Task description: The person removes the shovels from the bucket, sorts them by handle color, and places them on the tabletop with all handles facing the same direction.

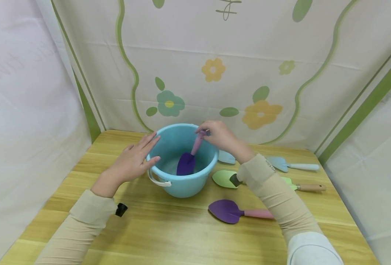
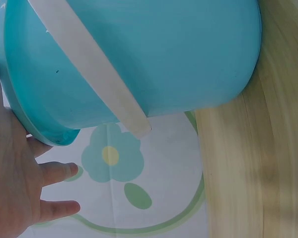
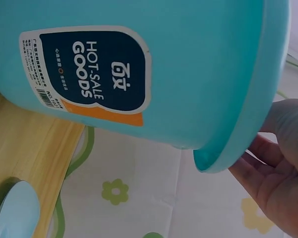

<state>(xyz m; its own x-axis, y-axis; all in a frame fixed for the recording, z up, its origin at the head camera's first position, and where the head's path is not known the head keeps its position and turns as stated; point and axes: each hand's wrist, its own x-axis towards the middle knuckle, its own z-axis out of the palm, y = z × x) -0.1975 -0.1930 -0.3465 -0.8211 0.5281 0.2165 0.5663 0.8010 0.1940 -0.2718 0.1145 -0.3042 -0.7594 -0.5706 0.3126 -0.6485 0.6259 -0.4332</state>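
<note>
A light blue bucket [image 1: 187, 187] stands upright on the wooden table, its white handle [image 1: 159, 181] hanging down on the left side. My left hand [image 1: 133, 158] rests on its left rim with fingers spread and straight; the left wrist view shows the same hand [image 2: 15, 178] against the rim. At the far right rim, my right hand [image 1: 220, 136] pinches the pink handle end of a purple trowel [image 1: 186, 164], whose blade points down inside the bucket. In the right wrist view that hand [image 3: 283, 173] is partly behind the rim, and the trowel is hidden.
Right of the bucket lie a purple trowel with pink handle [image 1: 226, 211], a light green blade [image 1: 223, 178], a wooden-handled green trowel [image 1: 309, 187], a light blue trowel [image 1: 278, 163] and a pale blue blade [image 1: 226, 157]. The right sleeve covers parts of some. A flowered cloth [image 1: 188, 55] hangs behind.
</note>
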